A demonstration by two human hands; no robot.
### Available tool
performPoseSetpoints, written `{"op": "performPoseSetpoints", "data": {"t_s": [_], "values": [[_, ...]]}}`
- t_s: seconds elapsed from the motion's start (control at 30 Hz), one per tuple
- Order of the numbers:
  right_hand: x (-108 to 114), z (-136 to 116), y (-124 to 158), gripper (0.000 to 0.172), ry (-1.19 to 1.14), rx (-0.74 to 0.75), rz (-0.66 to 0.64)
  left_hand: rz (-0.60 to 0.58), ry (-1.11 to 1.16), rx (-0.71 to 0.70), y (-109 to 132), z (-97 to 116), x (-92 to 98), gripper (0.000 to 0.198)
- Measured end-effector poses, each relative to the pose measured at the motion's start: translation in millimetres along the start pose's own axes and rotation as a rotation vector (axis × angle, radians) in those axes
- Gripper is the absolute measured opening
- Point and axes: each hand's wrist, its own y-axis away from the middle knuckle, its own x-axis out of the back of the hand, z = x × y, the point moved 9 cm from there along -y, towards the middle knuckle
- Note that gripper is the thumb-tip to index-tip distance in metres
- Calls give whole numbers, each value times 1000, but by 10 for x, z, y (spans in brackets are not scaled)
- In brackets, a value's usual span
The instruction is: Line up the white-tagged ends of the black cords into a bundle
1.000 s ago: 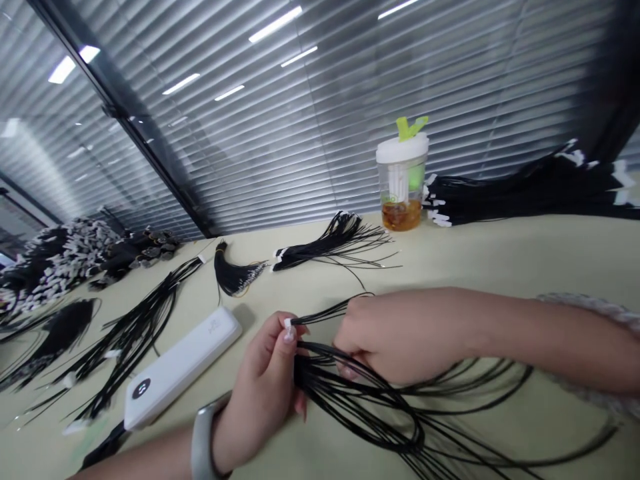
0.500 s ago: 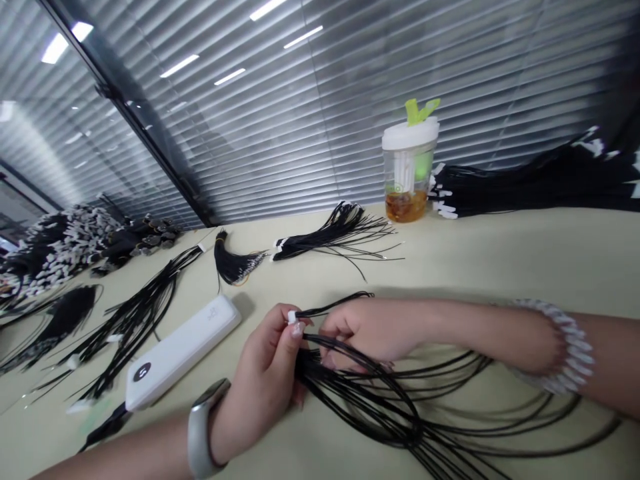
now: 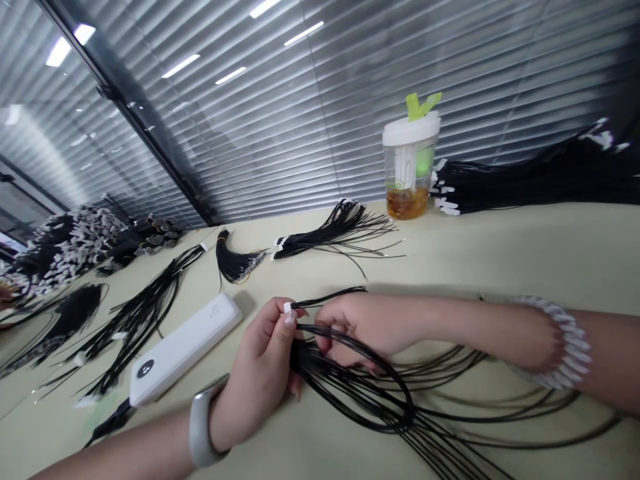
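Head cam: long window w/ grey slatted blinds (image 3: 350, 113) fills top of view, behind a cream table (image 3: 525, 247). At table's far edge, R side, a big pile of black wires w/ white connectors (image 3: 530, 180) lies just beside a clear tumbler (image 3: 407, 170) w/ white lid, green top piece and amber liquid at the bottom. Far L, a heap of wires w/ white ends (image 3: 70, 247) sits on the table. Nearer, smaller black wire bunches lie apart: a loose one (image 3: 330, 233) mid-table, a tight tassel-like one (image 3: 233, 263) to its L, two more (image 3: 140, 320) (image 3: 65, 313) toward L edge. White power bank (image 3: 185, 350) lies flat just L of the hands, black cable (image 3: 113, 423) at its near end.

Loose black wire bundle (image 3: 360, 400) is in the person's hands, long loops fanning over table toward R and camera. Left hand (image 3: 257, 373) is clenched: thumb + forefinger pinch a small white connector (image 3: 287, 307) at the bundle's end, other fingers curled round the wires. Right hand (image 3: 360, 330) is just R of it, fingers curled in among wires and touching them; can't tell if firmly gripped. Grey band (image 3: 200, 430) on L wrist; ring of white pieces (image 3: 560, 343) round R forearm.
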Motion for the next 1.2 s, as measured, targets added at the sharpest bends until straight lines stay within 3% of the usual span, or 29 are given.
{"op": "performPoseSetpoints", "data": {"t_s": [0.17,0.37,0.6,0.83,1.03,1.13,1.2], "values": [[43,-98,11,18,-4,100,81,20,-32,-10,-9,24,24,32],[271,-424,179,17,567,351,391,59,46,-71,6,92,61,34],[128,-507,199,17,458,615,348,73,80,-92,8,72,65,32],[213,-585,300,16,574,662,555,79,96,-154,-13,130,63,32],[272,-558,328,17,678,650,636,44,120,-98,-57,84,48,33],[369,-586,367,18,853,673,669,78,149,-26,-112,-1,71,33],[506,-649,460,19,1026,677,819,101,198,21,-143,-63,78,33]]}}
